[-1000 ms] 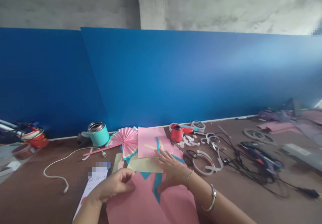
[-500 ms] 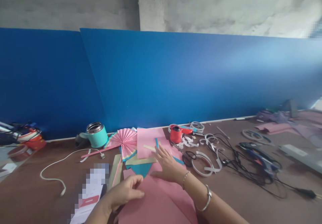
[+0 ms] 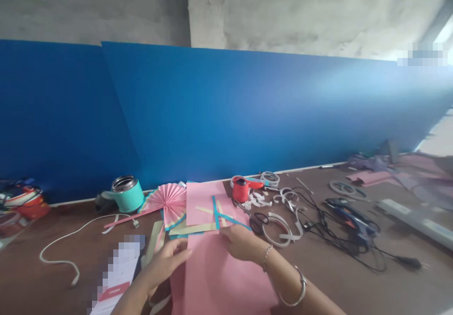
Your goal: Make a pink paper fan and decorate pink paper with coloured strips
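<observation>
A large pink paper sheet lies on the brown table in front of me. My left hand grips its left edge with the fingers pinched together. My right hand, with bracelets on the wrist, holds the sheet's far edge, fingers curled over it. Just beyond lie yellow and teal paper strips on another pink sheet, and a pleated pink paper fan.
A teal metal cup stands by the blue backboard. A red tape dispenser, scissors, tape rings and a glue gun with black cables lie to the right. A white cable and a white card lie left.
The big pink sheet has been pulled nearer and turned square. My right hand went from flat on the papers to curled on the sheet's far edge. My left hand shifted to its left edge.
</observation>
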Demonstrator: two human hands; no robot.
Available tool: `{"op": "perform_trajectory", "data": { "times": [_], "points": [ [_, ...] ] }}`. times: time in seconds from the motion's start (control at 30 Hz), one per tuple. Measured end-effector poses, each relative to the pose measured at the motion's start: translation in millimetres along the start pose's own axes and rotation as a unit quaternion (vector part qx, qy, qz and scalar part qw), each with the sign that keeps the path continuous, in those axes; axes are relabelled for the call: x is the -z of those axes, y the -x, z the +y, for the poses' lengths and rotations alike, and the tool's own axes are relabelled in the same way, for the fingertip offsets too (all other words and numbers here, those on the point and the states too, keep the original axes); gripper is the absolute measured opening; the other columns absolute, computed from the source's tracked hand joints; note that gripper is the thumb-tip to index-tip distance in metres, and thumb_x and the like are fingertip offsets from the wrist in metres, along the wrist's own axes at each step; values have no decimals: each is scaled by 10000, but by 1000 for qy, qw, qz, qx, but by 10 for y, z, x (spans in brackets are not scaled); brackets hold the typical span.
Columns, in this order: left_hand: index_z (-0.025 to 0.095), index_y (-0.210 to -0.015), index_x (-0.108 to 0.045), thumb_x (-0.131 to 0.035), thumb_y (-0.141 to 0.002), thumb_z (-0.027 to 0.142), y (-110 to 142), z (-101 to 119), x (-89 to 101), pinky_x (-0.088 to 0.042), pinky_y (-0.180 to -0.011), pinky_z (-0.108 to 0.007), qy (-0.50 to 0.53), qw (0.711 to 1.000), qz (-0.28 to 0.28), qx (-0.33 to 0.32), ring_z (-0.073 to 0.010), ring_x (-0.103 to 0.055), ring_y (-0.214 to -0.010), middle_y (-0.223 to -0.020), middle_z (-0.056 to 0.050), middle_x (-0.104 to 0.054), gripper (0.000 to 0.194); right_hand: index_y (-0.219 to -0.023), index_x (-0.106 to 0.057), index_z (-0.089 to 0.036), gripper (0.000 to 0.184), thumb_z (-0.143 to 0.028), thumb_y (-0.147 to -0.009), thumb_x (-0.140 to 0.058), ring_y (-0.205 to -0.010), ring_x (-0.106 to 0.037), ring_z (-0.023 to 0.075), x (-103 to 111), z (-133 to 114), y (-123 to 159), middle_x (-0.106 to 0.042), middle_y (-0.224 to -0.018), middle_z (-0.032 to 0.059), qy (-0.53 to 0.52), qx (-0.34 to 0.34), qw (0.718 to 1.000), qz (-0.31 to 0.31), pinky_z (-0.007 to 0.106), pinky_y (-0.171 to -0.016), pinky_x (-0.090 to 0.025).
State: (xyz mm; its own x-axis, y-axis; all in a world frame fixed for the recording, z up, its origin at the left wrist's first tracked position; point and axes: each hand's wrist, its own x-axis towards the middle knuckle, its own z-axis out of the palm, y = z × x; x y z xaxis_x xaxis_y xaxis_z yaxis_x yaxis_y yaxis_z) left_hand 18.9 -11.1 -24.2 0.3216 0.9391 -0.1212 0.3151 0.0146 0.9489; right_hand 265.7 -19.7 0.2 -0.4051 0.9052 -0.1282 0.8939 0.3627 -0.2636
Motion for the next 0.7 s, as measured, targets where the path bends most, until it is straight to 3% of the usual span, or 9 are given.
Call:
{"op": "perform_trajectory", "data": {
  "times": [0.07, 0.17, 0.27, 0.37, 0.47, 0.53, 0.6, 0.7],
  "points": [
    [184, -879, -655, -567, -769, 454, 2, 60, -8, -497, -853, -389, -47, 997, 56, -33, -252, -628, -949, -963, -87, -684, 305, -833, -636, -119, 218, -55, -694, -480, -803, -614, 241, -24, -32, -29, -674, -852, 142, 22, -6, 1000, 0, 295, -662, -390],
    [201, -932, -642, -492, -836, 378, 20, 105, -98, -496, -874, -395, -136, 970, 131, -153, -240, -615, -985, -1016, -92, -665, 251, -894, -628, -84, 258, -43, -681, -489, -814, -616, 267, -96, -99, -33, -664, -881, 181, 52, -12, 999, 2, 337, -704, -402],
    [259, -1096, -628, -462, -866, 279, 79, 76, -250, -440, -987, -410, -229, 939, 52, -250, -232, -538, -1162, -1216, -83, -610, 285, -952, -612, -98, 280, -68, -708, -478, -878, -591, 252, -152, -134, -5, -647, -947, 160, 57, 5, 998, 27, 335, -755, -409],
    [335, -1293, -496, -500, -855, 265, 164, 25, -357, -351, -1062, -474, -306, 915, -72, -253, -251, -403, -1301, -1405, -46, -460, 443, -989, -608, -140, 340, -66, -696, -454, -978, -543, 221, -101, -58, 55, -624, -1018, 111, 30, 16, 994, 103, 306, -826, -402],
    [368, -1330, -443, -527, -849, 310, 220, 18, -349, -227, -1096, -545, -322, 905, -155, -230, -274, -321, -1345, -1449, -20, -389, 491, -966, -628, -145, 344, -60, -701, -427, -983, -546, 217, 47, 151, 184, -630, -998, 109, 23, -105, 980, 166, 310, -856, -390],
    [375, -1312, -466, -541, -842, 305, 226, 42, -302, -191, -1106, -545, -305, 912, -179, -210, -273, -318, -1346, -1442, -13, -398, 482, -892, -649, -137, 258, -126, -743, -440, -937, -573, 252, 138, 331, 307, -644, -948, 137, 46, -213, 964, 154, 336, -795, -410],
    [384, -1293, -487, -566, -817, 273, 212, 71, -254, -184, -1110, -542, -294, 920, -188, -180, -274, -302, -1354, -1444, -6, -393, 495, -911, -666, -137, 256, -173, -710, -511, -969, -580, 299, 182, 501, 428, -649, -977, 169, 57, -275, 954, 107, 371, -783, -414],
    [391, -1262, -520, -575, -786, 227, 179, 85, -220, -166, -1110, -555, -288, 926, -191, -152, -275, -272, -1368, -1454, 4, -378, 506, -847, -688, -199, 336, -92, -544, -591, -1029, -572, 321, 171, 697, 547, -661, -1040, 125, 38, -274, 958, 76, 383, -788, -412]
  ]
}}
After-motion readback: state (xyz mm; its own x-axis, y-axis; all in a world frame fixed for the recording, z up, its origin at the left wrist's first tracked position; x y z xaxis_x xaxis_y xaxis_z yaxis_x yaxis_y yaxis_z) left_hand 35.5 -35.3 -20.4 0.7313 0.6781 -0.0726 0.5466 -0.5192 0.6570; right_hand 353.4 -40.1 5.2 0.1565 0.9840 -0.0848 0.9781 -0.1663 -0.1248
